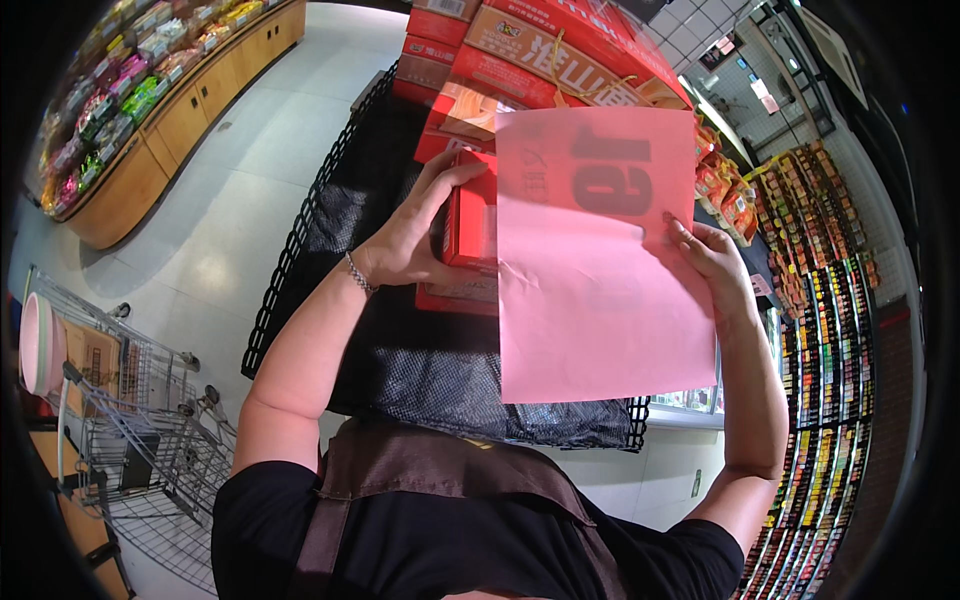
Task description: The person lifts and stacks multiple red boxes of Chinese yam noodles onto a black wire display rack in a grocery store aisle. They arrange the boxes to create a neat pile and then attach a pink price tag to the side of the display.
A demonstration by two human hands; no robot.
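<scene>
My left hand point(420, 217) grips the left side of a small red box point(469, 217), its fingers on the top edge and its thumb near the bottom. With my right hand point(701, 247) I pinch the right edge of a pink paper sheet point(600, 315), whose dark print shows through. The sheet hides the right part of the red box. Another flat red package point(457, 300) lies beneath that box. Behind them are stacked large red gift cartons point(517, 45), one with a gold cord handle.
Dark mesh cloth point(427, 375) covers a display stand with a black lattice rim point(292, 247). Wire shopping carts point(150, 450) stand at lower left, beyond them a wooden counter point(180, 127) of wrapped sweets. Shelves of small jars or packets point(825, 360) line the right.
</scene>
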